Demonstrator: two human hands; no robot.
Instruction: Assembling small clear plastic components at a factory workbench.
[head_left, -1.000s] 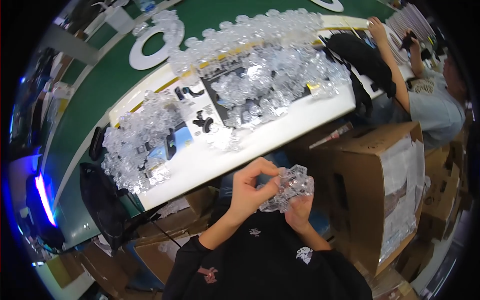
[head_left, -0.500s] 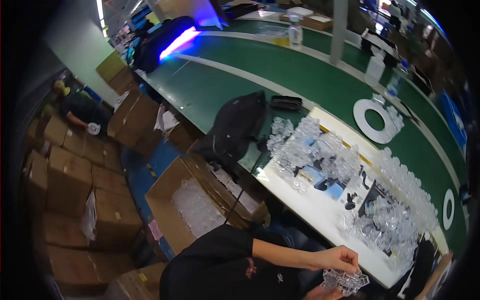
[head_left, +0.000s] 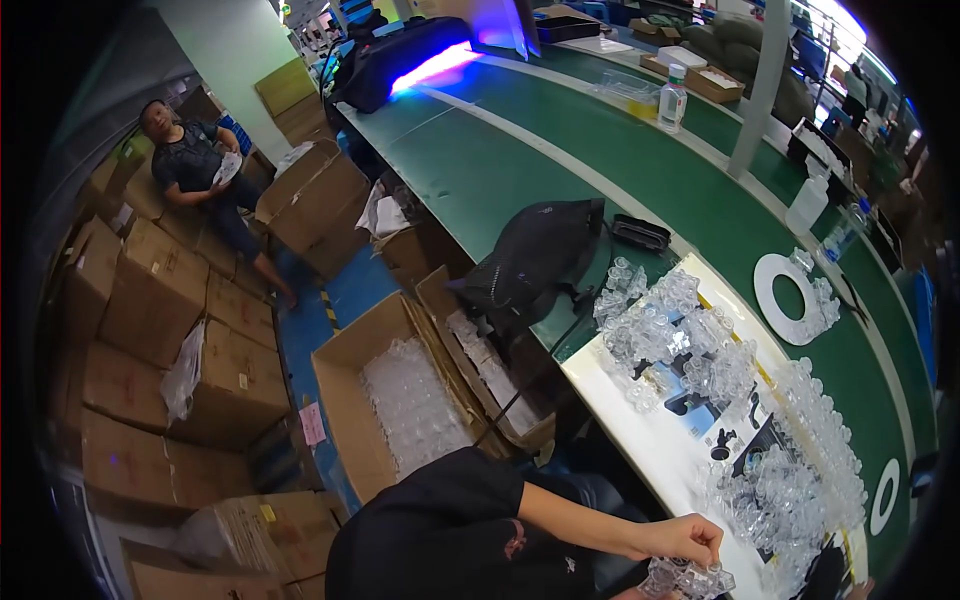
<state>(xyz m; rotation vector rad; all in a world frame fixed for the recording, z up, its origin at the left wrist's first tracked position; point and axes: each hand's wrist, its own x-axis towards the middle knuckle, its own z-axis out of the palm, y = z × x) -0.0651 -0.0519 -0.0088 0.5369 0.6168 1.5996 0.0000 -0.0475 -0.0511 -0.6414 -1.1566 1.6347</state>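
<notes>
My left hand (head_left: 685, 540), reaching in from the black-sleeved arm, is closed in a pinch on a cluster of clear plastic parts (head_left: 680, 579) at the lower edge. Only a sliver of my right hand (head_left: 628, 594) shows beneath that cluster; its fingers are mostly hidden, and it seems to support the parts from below. Beside my hands, a heap of similar clear plastic parts (head_left: 775, 495) covers the near end of a white worktop (head_left: 625, 440). Farther along lies another clear heap (head_left: 690, 340), with small black pieces (head_left: 722, 443) and blue pieces among the parts.
An open carton (head_left: 345, 375) of clear pieces stands left of the worktop. A black bag (head_left: 545, 255) lies on the green conveyor (head_left: 560, 130), near a white ring (head_left: 768, 300) and bottles (head_left: 808, 203). Stacked cartons (head_left: 155, 290) fill the left, where a person (head_left: 195, 165) holds something white.
The view has shifted, so the bench and cartons sit farther right. My left hand still pinches the clear parts; less of my right hand shows. The person at left now faces this way.
</notes>
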